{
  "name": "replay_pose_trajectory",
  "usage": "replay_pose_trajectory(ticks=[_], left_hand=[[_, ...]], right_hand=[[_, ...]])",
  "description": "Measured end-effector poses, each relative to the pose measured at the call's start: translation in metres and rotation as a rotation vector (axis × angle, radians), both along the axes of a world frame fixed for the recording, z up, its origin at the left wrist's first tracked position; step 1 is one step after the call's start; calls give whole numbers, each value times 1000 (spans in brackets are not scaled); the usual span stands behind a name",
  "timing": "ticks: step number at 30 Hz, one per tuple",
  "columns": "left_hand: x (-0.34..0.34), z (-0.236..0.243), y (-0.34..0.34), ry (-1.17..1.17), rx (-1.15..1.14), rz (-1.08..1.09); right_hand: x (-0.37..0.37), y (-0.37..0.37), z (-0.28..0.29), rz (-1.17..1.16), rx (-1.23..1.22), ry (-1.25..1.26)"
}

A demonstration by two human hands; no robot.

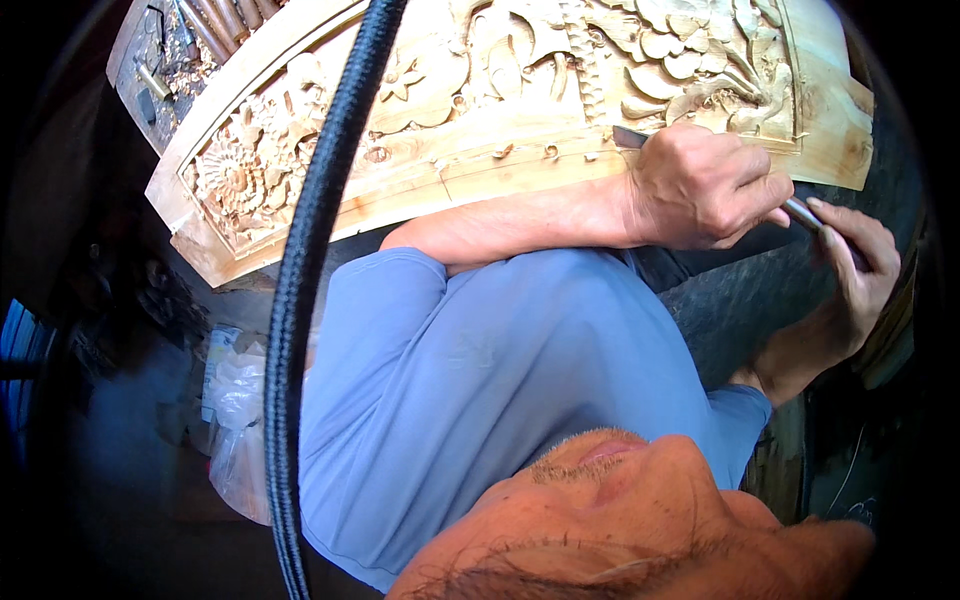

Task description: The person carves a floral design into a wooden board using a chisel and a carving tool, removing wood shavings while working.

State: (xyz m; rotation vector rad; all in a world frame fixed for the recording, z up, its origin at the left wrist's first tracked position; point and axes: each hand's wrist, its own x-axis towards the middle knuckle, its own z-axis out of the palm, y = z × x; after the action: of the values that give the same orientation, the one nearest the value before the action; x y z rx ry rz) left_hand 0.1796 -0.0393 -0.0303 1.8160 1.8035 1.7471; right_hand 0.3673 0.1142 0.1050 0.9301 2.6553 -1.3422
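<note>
My left hand is wrapped round the shaft of a carving chisel, its flat metal blade resting at the plain border of a carved wooden panel. Farther right, my right hand is closed round the rear end of the same chisel. Carved flowers, leaves and scrolls in relief fill the pale, arched panel. Several small curled shavings lie along its border near the blade. My left forearm crosses the panel's near edge.
Several more chisels lie among wood chips on a dark board at the far left. A black braided cord runs down across the view. A clear plastic bag is at the lower left.
</note>
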Motion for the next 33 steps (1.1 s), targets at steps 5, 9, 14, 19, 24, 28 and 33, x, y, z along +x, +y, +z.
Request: replay_pose_trajectory(ticks=[5,9,14,19,24,28,33], left_hand=[[7,39,-26,-142,92,-59],[12,47,-28,-238,207,-94],[-1,40,-44,-128,291,-103],[-49,14,-97,167,-21,-105],[-81,7,-128,72,-154,-299],[-72,5,-115,-9,-103,-347],[-68,-3,-107,-147,-163,-407]], right_hand=[[23,-51,2,-61,380,507],[-21,-115,-10,-411,583,518],[-33,-121,-17,-250,51,1120],[-58,-137,4,-228,-78,1259],[-89,-128,-10,17,-127,1146],[-113,-132,-19,165,-249,1125],[-125,-132,-24,286,-336,1075]])
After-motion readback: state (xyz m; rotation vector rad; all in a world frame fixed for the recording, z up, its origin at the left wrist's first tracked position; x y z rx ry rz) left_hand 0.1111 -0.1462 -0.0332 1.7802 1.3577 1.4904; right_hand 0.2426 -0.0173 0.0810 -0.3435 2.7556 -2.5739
